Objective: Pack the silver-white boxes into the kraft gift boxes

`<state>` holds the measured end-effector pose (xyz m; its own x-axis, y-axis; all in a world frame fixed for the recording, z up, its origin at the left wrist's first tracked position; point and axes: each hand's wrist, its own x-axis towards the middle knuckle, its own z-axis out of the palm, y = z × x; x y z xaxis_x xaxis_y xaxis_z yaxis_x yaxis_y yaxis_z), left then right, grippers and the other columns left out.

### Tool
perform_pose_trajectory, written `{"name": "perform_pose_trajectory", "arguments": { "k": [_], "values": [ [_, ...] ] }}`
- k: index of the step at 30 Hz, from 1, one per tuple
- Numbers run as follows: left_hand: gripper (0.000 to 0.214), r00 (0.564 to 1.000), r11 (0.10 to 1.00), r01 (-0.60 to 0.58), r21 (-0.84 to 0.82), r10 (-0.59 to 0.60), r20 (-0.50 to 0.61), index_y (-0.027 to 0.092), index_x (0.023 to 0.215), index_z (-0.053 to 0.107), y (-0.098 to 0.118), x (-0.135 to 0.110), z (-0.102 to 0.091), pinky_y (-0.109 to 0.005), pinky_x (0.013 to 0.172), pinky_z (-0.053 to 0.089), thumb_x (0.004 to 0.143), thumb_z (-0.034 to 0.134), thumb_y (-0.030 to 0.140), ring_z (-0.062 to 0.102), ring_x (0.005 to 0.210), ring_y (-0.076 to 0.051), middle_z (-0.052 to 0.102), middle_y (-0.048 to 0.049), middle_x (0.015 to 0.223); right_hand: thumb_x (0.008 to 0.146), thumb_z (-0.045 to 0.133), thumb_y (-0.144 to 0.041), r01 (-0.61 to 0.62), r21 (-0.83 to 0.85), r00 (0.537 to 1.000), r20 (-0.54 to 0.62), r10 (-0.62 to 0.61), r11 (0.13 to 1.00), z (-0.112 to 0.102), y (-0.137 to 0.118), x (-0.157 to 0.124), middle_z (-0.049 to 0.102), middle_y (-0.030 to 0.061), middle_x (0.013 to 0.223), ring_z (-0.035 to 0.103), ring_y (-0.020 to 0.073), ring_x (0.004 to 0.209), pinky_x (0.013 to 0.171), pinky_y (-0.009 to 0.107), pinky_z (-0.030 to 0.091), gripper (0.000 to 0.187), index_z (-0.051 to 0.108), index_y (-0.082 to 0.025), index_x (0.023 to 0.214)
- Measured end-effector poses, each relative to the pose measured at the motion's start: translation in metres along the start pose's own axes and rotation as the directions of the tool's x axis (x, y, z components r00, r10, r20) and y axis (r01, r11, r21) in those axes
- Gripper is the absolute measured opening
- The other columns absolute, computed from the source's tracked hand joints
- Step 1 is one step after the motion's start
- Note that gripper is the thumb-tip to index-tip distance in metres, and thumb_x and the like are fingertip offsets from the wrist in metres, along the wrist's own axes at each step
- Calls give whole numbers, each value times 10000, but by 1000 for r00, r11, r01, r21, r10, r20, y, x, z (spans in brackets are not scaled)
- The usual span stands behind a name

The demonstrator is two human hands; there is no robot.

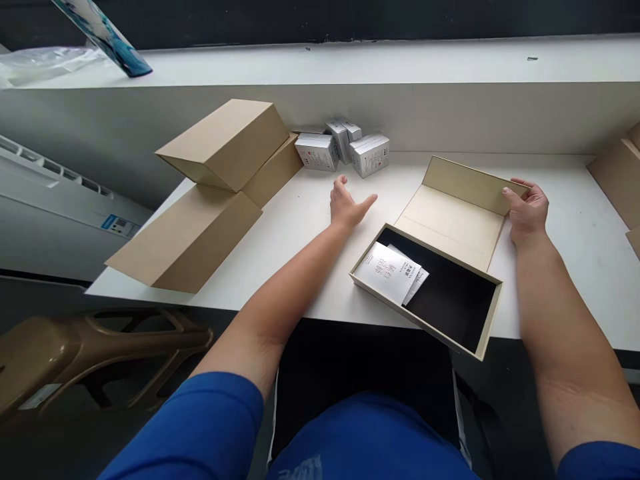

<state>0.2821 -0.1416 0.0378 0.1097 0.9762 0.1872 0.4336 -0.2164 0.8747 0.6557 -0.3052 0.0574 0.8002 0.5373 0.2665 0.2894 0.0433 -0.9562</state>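
Observation:
My left hand (pixel 349 205) is held over the white table with thumb and fingers apart and nothing in it. Just beyond its fingers stand several small white printed boxes (pixel 371 156) in a loose cluster. A gift box (pixel 455 303) with a black inside and a gold-beige outside lies open near the table's front edge. Inside it, at the left end, are flat white printed packets (pixel 387 272), partly overlapping. My right hand (pixel 530 212) pinches the far right corner of the box's raised lid (pixel 453 223), thumb on the inner face.
Several brown cartons (pixel 225 143) are piled on the left of the table (pixel 320 293). More cartons (pixel 617 180) stand at the right edge. Behind is a white ledge (pixel 350 63) with a plastic bag (pixel 45 63). A brown plastic stool (pixel 100 353) is at lower left.

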Motion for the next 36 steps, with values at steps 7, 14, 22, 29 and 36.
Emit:
{"name": "perform_pose_trajectory", "arguments": {
  "k": [7,14,22,29,36],
  "values": [
    [942,994,995,22,102,-11,-107,270,1483,487,4,80,35,-561,1314,356,679,962,399,494,1543,-392,584,-163,1585,764,740,-138,-128,67,992,18,127,989,7,-10,-5,446,-81,692,374,128,650,658,324,321,303,720,-179,1063],
    [600,993,979,10,202,14,-116,257,1243,640,12,89,40,-599,1249,429,722,929,330,632,1368,-376,730,-91,1321,747,750,-211,-86,87,996,44,82,992,9,-1,0,466,-72,726,402,119,676,675,305,343,335,707,-156,1075],
    [480,881,896,-403,189,436,-187,310,1249,680,29,55,34,-611,1318,348,804,819,196,399,1574,-370,549,-89,1537,747,789,-418,-44,-74,998,29,46,996,6,6,2,267,-76,730,251,140,675,669,322,304,424,687,-230,1113],
    [275,800,810,-584,51,585,-133,293,1082,673,41,49,22,-590,1400,192,833,772,229,349,1651,-329,606,-42,1490,745,799,-636,-35,-122,999,25,38,992,8,15,5,297,-48,758,404,198,703,769,437,509,513,679,-288,1102],
    [323,817,818,-574,15,574,-59,309,1088,614,52,29,16,-622,1378,260,875,791,475,411,1627,-343,637,-51,1453,749,767,-588,-47,-79,997,64,52,996,8,14,5,371,-46,812,466,186,776,839,414,511,559,663,-240,1173]
  ]
}}
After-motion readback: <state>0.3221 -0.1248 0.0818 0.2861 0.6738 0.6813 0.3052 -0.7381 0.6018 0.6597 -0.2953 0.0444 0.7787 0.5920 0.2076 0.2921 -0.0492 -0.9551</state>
